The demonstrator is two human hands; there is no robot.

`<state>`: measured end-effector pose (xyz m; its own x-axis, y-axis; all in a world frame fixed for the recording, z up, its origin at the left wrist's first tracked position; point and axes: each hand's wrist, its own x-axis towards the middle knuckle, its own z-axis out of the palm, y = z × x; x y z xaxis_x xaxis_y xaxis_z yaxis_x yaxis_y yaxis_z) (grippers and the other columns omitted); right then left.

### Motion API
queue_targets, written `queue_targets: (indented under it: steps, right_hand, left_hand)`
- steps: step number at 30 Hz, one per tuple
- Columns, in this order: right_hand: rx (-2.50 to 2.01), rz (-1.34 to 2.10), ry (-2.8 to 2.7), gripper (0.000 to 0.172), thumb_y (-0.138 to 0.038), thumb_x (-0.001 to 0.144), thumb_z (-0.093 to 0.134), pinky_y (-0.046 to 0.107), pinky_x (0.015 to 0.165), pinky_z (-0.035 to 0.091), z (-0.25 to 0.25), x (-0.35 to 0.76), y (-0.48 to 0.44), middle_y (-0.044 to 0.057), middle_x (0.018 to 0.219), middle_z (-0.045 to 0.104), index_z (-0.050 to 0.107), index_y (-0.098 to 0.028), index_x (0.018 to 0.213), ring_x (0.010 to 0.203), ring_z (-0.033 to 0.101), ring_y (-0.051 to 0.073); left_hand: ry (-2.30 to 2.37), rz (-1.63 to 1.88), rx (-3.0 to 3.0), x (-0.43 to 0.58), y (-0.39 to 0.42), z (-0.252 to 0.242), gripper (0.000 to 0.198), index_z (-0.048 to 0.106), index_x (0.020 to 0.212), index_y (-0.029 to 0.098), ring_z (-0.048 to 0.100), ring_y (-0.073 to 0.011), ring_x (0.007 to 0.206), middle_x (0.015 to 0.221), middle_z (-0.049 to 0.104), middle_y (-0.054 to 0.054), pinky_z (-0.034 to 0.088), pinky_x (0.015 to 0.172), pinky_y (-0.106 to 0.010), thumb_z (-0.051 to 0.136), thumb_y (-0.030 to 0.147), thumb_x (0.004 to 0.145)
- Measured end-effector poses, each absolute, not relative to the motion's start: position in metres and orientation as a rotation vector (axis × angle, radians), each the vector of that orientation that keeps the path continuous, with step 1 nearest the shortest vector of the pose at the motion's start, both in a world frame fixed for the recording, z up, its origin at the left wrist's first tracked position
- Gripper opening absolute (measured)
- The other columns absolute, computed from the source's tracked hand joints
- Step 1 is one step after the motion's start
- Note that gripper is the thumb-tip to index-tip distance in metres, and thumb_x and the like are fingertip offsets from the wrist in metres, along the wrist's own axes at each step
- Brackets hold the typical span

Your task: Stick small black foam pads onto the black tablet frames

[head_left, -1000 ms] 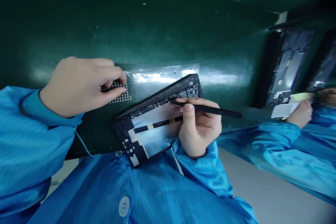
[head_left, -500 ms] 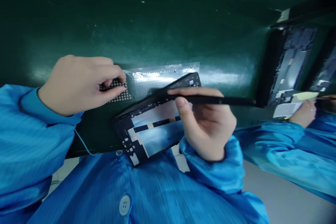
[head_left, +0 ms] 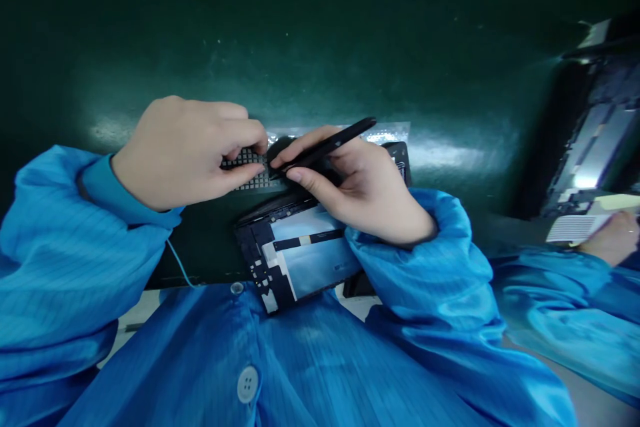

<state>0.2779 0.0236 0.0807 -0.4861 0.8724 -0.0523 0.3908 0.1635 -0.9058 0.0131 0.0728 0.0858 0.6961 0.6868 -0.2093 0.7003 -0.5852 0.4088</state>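
Observation:
My left hand (head_left: 187, 153) is closed, thumb and bent fingers pinching a clear sheet with rows of small square pads (head_left: 257, 177). In my right hand (head_left: 370, 187) is a pair of slim black tweezers (head_left: 327, 147), held like a pen. Its tips reach the right edge of the pads, close to my left fingertips. Below the hands an opened tablet-like device (head_left: 315, 260) lies tilted at the table's front edge, against my jacket. My right hand and sleeve hide part of it.
A shiny clear strip (head_left: 387, 130) runs behind my right hand on the dark green table (head_left: 310, 53). At the right stands another opened device (head_left: 590, 140). A co-worker's hand (head_left: 617, 237) rests beside a striped white label sheet (head_left: 575, 228). A thin blue cord (head_left: 180, 263) hangs from my left cuff.
My right hand has moved left with the tweezers, bringing their tips to the pads and tilting their back end up. The whole view has shifted, so things sit further right.

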Motion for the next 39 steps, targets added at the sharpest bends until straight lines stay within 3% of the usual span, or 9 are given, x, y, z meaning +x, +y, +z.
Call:
queue_targets:
  steps: [4, 7, 11, 14, 18, 28, 31, 34, 39]
  right_hand:
    - [-1.202, 1.351, -1.876, 0.017, -0.041, 0.112, 0.076, 0.044, 0.106, 0.072, 0.08, 0.278, 0.025, 0.005, 0.117, 0.089, 0.081, -0.025, 0.117, 0.111, 0.087, 0.025]
    - [-1.243, 1.376, -1.503, 0.019, -0.046, 0.109, 0.08, 0.04, 0.092, 0.075, 0.08, 0.286, 0.008, 0.003, 0.112, 0.09, 0.08, -0.028, 0.115, 0.097, 0.087, 0.022]
    - [-1.407, 0.867, -1.075, 0.006, -0.034, 0.106, 0.085, 0.032, 0.077, 0.07, 0.074, 0.3, -0.038, 0.0, 0.098, 0.089, 0.083, -0.028, 0.108, 0.085, 0.084, 0.018]
    - [-1.463, 0.612, -1.061, 0.009, -0.031, 0.106, 0.085, 0.033, 0.086, 0.072, 0.063, 0.304, -0.064, 0.001, 0.103, 0.09, 0.082, -0.027, 0.114, 0.093, 0.087, 0.019]
    - [-1.485, 0.619, -1.155, 0.01, -0.026, 0.108, 0.082, 0.038, 0.1, 0.074, 0.054, 0.301, -0.071, 0.003, 0.11, 0.091, 0.081, -0.027, 0.118, 0.103, 0.09, 0.02]
    - [-1.538, 0.532, -1.413, 0.02, -0.017, 0.108, 0.078, 0.045, 0.106, 0.071, 0.065, 0.305, -0.072, 0.004, 0.116, 0.088, 0.08, -0.029, 0.124, 0.112, 0.087, 0.023]
    - [-1.498, 0.631, -1.46, 0.017, -0.02, 0.109, 0.078, 0.044, 0.103, 0.073, 0.086, 0.302, -0.05, 0.004, 0.116, 0.088, 0.079, -0.029, 0.123, 0.111, 0.087, 0.023]
    - [-1.352, 1.006, -1.66, 0.011, -0.03, 0.112, 0.078, 0.04, 0.102, 0.073, 0.096, 0.295, -0.015, 0.004, 0.118, 0.088, 0.08, -0.026, 0.122, 0.112, 0.087, 0.023]
    - [-1.187, 1.326, -1.851, 0.019, -0.037, 0.113, 0.076, 0.04, 0.106, 0.071, 0.08, 0.282, 0.018, 0.006, 0.119, 0.087, 0.08, -0.021, 0.122, 0.115, 0.085, 0.024]
  left_hand:
    - [1.065, -0.027, 2.454, 0.013, 0.073, 0.085, 0.032, 0.083, 0.115, 0.026, 0.064, -0.0198, 0.078, 0.098, 0.079, -0.005, 0.029, 0.064, -0.036, 0.057, 0.044, 0.11]
    - [1.076, 0.009, 2.45, 0.012, 0.073, 0.084, 0.034, 0.083, 0.114, 0.027, 0.061, -0.019, 0.076, 0.094, 0.077, -0.004, 0.029, 0.063, -0.035, 0.055, 0.046, 0.111]
    - [1.067, 0.037, 2.435, 0.011, 0.073, 0.084, 0.041, 0.083, 0.113, 0.026, 0.056, -0.0167, 0.071, 0.091, 0.074, -0.002, 0.03, 0.063, -0.033, 0.049, 0.049, 0.112]
    - [1.068, 0.066, 2.429, 0.01, 0.072, 0.082, 0.045, 0.085, 0.113, 0.026, 0.056, -0.0165, 0.071, 0.09, 0.073, -0.002, 0.029, 0.065, -0.033, 0.047, 0.051, 0.113]
    - [1.057, 0.271, 2.422, 0.008, 0.073, 0.077, 0.063, 0.087, 0.106, 0.023, 0.054, -0.015, 0.068, 0.081, 0.067, -0.001, 0.038, 0.074, -0.03, 0.042, 0.067, 0.114]
    - [1.023, 0.355, 2.404, 0.007, 0.072, 0.072, 0.069, 0.089, 0.106, 0.021, 0.053, -0.0142, 0.066, 0.078, 0.064, 0.001, 0.057, 0.088, -0.045, 0.045, 0.073, 0.111]
    - [1.088, 0.263, 2.378, 0.009, 0.072, 0.075, 0.08, 0.089, 0.106, 0.02, 0.055, -0.0141, 0.067, 0.079, 0.064, 0.001, 0.059, 0.091, -0.049, 0.036, 0.081, 0.108]
    - [1.159, 0.111, 2.357, 0.011, 0.073, 0.078, 0.089, 0.087, 0.109, 0.019, 0.064, -0.0168, 0.075, 0.082, 0.065, 0.001, 0.059, 0.094, -0.046, 0.028, 0.084, 0.104]
    - [1.199, -0.082, 2.351, 0.018, 0.073, 0.082, 0.065, 0.086, 0.117, 0.019, 0.077, -0.0217, 0.094, 0.092, 0.071, 0.003, 0.061, 0.102, -0.046, 0.044, 0.069, 0.106]
